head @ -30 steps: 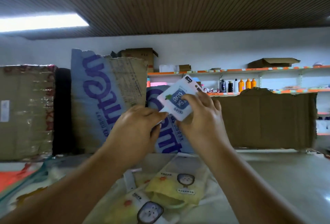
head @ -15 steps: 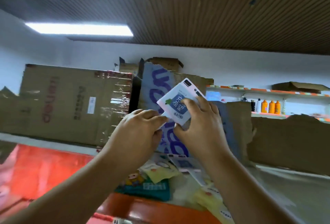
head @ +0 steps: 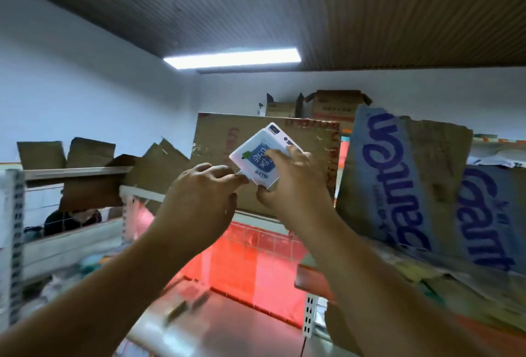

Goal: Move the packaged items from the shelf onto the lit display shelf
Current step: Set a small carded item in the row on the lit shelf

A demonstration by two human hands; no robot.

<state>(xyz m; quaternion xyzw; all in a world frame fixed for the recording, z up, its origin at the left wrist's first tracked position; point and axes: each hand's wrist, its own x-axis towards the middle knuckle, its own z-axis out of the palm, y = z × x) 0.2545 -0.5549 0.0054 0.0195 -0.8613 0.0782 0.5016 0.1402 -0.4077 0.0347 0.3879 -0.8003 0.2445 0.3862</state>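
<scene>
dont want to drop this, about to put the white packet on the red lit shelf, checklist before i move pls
1. Right hand grips the white packet: ok.
2. Left hand pinches the packet's lower corner: ok.
3. Red-lit shelf in view, below the hands: ok.
4. Free landing spot on that shelf: cannot tell, its surface is blurred.
5. Gap between the packet and the cardboard box behind it: cannot tell.
</scene>
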